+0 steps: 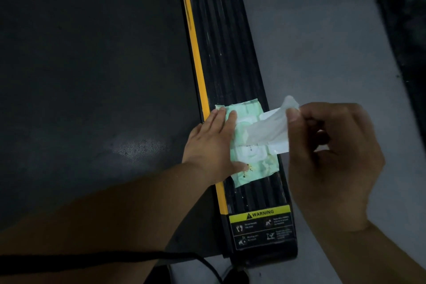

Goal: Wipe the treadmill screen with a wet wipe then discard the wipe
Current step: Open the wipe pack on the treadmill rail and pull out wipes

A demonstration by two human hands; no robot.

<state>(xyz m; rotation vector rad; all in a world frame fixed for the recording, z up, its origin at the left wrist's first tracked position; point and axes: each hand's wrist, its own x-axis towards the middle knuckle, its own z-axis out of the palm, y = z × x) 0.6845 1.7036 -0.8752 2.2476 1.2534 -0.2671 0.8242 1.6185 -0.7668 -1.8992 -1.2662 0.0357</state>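
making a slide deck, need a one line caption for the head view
Left hand presses the green wipe pack flat on the treadmill side rail while the right hand pinches a wet wipe out.

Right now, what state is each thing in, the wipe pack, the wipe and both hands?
Wipe pack: lying flat on the treadmill side rail, opened.
Wet wipe: partly pulled out of the pack.
Left hand: fingers straight, pressing the pack down.
Right hand: pinching the wipe's end.

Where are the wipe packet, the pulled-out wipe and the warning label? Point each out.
wipe packet [265, 168]: head view, green lower corner.
wet wipe [267, 131]: head view, middle of the sheet.
warning label [262, 226]: head view, centre of the sticker.
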